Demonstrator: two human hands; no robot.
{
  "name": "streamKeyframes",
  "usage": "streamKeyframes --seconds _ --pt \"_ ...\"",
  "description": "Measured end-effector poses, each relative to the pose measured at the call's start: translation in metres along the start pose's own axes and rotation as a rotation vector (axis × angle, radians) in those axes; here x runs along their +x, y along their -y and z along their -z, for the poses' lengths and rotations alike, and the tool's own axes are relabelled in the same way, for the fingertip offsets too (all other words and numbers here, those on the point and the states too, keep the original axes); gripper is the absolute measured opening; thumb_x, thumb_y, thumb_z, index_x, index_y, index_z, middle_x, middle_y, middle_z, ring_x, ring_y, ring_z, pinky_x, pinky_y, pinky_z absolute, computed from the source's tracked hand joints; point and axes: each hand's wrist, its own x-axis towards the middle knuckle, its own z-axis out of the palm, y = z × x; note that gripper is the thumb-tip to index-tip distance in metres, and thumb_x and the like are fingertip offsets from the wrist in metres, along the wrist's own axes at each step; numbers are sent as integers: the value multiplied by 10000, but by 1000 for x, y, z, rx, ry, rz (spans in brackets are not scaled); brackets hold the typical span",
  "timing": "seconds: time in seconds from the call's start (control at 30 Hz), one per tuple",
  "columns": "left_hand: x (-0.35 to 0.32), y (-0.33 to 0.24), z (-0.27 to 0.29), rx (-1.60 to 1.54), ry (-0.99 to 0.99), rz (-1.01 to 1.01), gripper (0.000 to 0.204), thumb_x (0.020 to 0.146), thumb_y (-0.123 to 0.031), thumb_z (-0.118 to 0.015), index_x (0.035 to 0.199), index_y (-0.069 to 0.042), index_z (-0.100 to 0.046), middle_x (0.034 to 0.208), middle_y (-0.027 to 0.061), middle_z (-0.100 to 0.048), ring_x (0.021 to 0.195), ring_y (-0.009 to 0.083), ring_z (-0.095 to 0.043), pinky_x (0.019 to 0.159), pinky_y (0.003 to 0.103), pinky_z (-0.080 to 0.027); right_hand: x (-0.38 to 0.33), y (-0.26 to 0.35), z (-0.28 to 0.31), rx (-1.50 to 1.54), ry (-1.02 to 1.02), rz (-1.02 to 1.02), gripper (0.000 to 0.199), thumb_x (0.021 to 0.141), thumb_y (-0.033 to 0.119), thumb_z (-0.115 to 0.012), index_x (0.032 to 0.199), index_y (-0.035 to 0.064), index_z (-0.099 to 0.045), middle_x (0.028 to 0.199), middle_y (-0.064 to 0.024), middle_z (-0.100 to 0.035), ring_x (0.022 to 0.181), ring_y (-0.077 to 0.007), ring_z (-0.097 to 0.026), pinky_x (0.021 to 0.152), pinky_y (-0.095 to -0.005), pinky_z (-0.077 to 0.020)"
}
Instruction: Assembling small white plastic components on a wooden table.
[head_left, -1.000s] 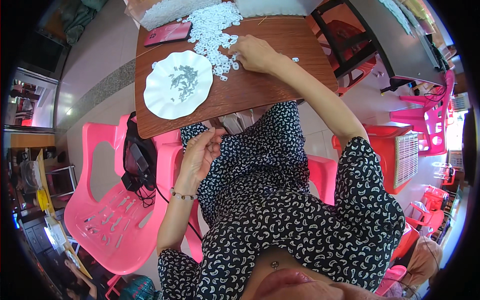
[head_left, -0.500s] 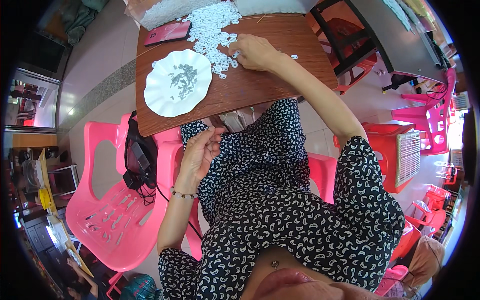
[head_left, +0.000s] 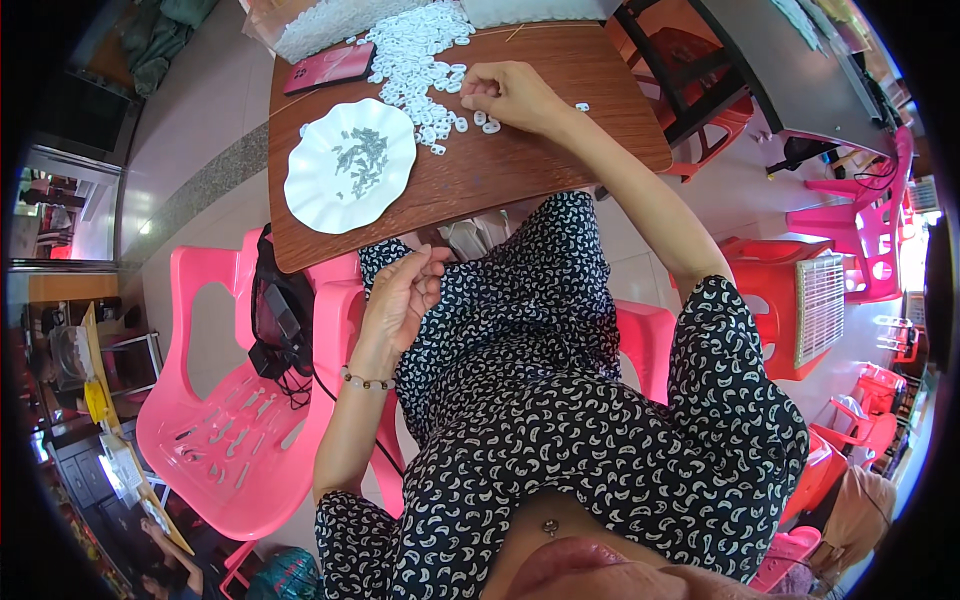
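Observation:
At the right edge of a heap of small white oval plastic pieces [head_left: 420, 50], my right hand [head_left: 512, 97] hovers over the table with its fingers curled and fingertips together. Whatever is in that pinch is hidden. A few loose white pieces [head_left: 487, 123] lie just below those fingers. My left hand [head_left: 402, 295] is held above my lap, in front of the table's near edge, its thumb and fingers drawn together; anything between them is too small to make out. Left of the heap, a white scalloped plate [head_left: 310, 190] carries many tiny grey slivers [head_left: 362, 160].
The brown wooden table [head_left: 560, 150] also bears a pink phone-like case [head_left: 330, 68] and clear containers of white pieces [head_left: 335, 30] at its far edge. A pink plastic chair [head_left: 200, 440] with a black bag [head_left: 280, 310] stands at left. Red stools [head_left: 770, 310] are at right.
My right hand has lifted and drawn slightly away from the white pieces, uncovering a couple beneath its fingers. My left hand has stayed almost in place.

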Motion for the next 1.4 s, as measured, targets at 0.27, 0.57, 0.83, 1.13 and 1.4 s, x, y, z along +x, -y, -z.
streamKeyframes --seconds 0.27,0.57,0.83,1.13,1.4 --pt "2 1 0 -14 12 20 262 930 -187 -602 1035 50 -646 789 14 -632 628 70 -526 550 197 -443 -2 -7 -4 213 -19 -210 214 780 233 -712 859 37 -678 746 -62 -686 641 -126 -626 611 -287 -482" --pt "3 1 -2 21 6 10 256 940 -226 -596 998 12 -668 763 -21 -635 610 33 -547 536 160 -444 -6 6 2 528 -12 -271 176 835 149 -666 907 -10 -643 804 -75 -693 673 -111 -629 604 -233 -499" --pt "-1 -8 -20 282 23 -224 264 953 -243 -581 982 -4 -688 754 -17 -636 588 18 -492 517 156 -380 -45 59 9 819 125 -415 235 884 157 -642 1039 -18 -618 913 -97 -693 846 -141 -669 717 -235 -536" --pt "4 -19 -50 442 6 -386 240 949 -214 -588 1034 -12 -686 811 -3 -648 621 15 -499 550 159 -381 -91 97 4 844 217 -426 232 915 171 -618 1095 24 -630 928 -23 -702 832 -49 -625 751 -211 -514" --pt "4 -16 -46 118 299 -166 307 944 -322 -594 979 -29 -677 860 25 -659 652 46 -547 589 177 -443 -111 96 -14 1108 240 -253 88 930 101 -594 981 38 -629 1181 -104 -607 974 -125 -595 831 -278 -494"
